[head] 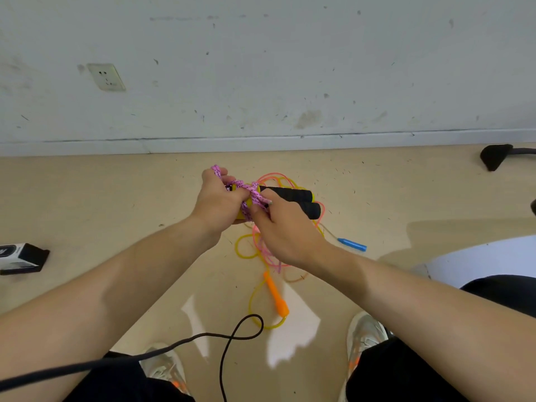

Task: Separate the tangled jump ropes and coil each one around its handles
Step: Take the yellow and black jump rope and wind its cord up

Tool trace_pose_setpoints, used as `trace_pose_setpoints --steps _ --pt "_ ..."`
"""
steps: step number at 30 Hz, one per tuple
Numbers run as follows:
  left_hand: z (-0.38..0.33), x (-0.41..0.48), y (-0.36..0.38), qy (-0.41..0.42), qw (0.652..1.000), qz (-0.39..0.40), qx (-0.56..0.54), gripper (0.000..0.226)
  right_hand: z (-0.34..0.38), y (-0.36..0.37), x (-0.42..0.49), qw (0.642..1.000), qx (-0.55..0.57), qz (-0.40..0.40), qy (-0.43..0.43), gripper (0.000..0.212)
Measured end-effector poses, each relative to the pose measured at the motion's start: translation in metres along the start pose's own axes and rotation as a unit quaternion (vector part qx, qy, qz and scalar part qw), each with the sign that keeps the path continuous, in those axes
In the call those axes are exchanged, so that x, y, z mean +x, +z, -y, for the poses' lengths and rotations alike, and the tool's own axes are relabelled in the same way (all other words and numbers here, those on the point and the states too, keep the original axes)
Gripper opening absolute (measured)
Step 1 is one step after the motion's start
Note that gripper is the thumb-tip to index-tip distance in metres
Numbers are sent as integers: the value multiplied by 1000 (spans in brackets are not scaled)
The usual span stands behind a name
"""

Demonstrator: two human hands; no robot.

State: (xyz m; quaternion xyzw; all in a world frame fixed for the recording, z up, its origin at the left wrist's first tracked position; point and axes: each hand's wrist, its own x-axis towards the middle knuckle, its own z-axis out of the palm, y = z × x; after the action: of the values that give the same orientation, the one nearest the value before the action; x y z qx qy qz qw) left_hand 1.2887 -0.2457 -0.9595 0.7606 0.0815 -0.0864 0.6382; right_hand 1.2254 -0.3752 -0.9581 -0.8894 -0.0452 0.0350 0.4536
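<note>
Handles (293, 195) being gripped by left hand (216, 203), pink rope (252, 192) being pinched by right hand (285, 236); wraps may slip toward 3 o'clock.

Wall socket (106, 77), black box (23, 258), black cable (232, 338)

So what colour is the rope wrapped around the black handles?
The rope is pink with dark flecks; head view.

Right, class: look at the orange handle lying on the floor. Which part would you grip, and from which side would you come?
Grip the orange handle at mid-shaft, coming straight down from above with fingers across its narrow width. It lies flat and bare there, whereas the yellow rope curls round its wider near end, so a pinch there would probably snag.
</note>
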Motion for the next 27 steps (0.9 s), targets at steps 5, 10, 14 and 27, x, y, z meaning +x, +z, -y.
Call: trace_pose_setpoints --steps 5,10,14,27 --pt "-1 9 -3 -92 992 1 -90 55 -2 8 -4 993 -103 -20 -51 24" --pt "-6 7 -5 -110 989 13 -98 80 -7 15 -6 976 -204 -10 -72 19" --pt "-10 6 -5 -111 990 -8 -86 65 -6 11 -6 982 -170 -4 -77 26" --pt "-37 0 -42 -80 970 223 -63 39 -39 -45 19 979 138 138 65 23"
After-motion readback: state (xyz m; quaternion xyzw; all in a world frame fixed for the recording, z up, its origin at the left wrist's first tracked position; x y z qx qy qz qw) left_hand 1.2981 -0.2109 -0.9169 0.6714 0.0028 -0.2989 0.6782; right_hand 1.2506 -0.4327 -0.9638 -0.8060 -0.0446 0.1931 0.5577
